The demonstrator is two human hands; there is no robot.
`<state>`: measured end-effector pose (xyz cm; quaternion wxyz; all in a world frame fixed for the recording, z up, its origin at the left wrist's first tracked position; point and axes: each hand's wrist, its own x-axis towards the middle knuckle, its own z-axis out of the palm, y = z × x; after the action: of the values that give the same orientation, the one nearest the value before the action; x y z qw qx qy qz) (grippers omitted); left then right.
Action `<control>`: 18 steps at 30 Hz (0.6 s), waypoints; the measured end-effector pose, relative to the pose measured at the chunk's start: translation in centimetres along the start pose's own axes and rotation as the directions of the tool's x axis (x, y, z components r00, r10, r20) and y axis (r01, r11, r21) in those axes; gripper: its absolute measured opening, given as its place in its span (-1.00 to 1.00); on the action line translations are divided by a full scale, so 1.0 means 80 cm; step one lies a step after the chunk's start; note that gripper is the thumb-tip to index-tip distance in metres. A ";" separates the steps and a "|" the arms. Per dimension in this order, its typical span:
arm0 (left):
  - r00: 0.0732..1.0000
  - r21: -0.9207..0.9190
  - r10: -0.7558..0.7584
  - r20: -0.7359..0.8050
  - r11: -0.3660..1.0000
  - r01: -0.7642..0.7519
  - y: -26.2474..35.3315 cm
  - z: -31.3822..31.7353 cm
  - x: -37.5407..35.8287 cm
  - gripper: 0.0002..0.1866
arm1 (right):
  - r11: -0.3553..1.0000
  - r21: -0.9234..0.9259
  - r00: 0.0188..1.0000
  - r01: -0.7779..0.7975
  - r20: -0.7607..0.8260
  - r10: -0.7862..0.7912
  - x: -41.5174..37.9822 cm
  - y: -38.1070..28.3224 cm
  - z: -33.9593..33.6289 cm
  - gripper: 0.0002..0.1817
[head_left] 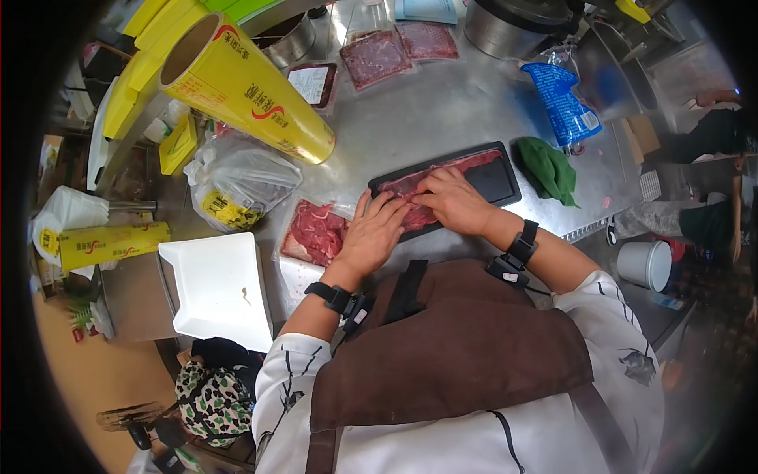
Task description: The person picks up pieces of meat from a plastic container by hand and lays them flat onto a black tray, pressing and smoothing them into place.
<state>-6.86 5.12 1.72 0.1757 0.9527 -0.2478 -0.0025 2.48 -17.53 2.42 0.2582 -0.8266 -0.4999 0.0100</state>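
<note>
A long black tray [496, 178] lies tilted across the steel table in front of me, with thin slices of raw red meat [476, 161] along it. My right hand [454, 204] is over the tray's middle, its fingers bent and pinched on the meat. From the left, my left hand [371, 238] reaches to the tray's near end; its fingertips close on the meat beside the right fingers, while the little finger sticks out. My fingers partly hide the slices. Left of the left hand, a pile of raw meat slices [314, 231] rests on a clear wrapper.
A white plastic tray [217, 292] sits at the left. Behind it are a knotted plastic bag [237, 186] and a large yellow cling film roll [253, 91]. Packed meat [375, 59] lies at the back. A green cloth [546, 170] and blue packet [562, 103] are on the right.
</note>
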 end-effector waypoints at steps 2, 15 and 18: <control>1.000 -0.007 -0.016 -0.016 1.000 0.016 0.003 -0.002 0.003 -0.49 | 1.000 -0.009 1.000 -0.012 -0.013 0.012 0.001 0.000 0.000 -0.62; 0.988 -0.098 -0.102 -0.116 0.991 0.090 0.001 -0.025 -0.013 -0.56 | 0.999 0.024 0.990 -0.047 -0.132 0.050 0.003 -0.002 -0.011 -0.65; 0.902 -0.179 -0.280 -0.329 0.956 0.231 -0.021 -0.044 -0.050 -0.71 | 0.990 0.072 0.967 -0.123 -0.215 0.136 0.001 0.001 -0.024 -0.71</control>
<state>-9.22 9.56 4.10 0.2796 0.9479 -0.0843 0.1275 3.11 -18.26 4.05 0.3345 -0.8456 -0.4130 -0.0497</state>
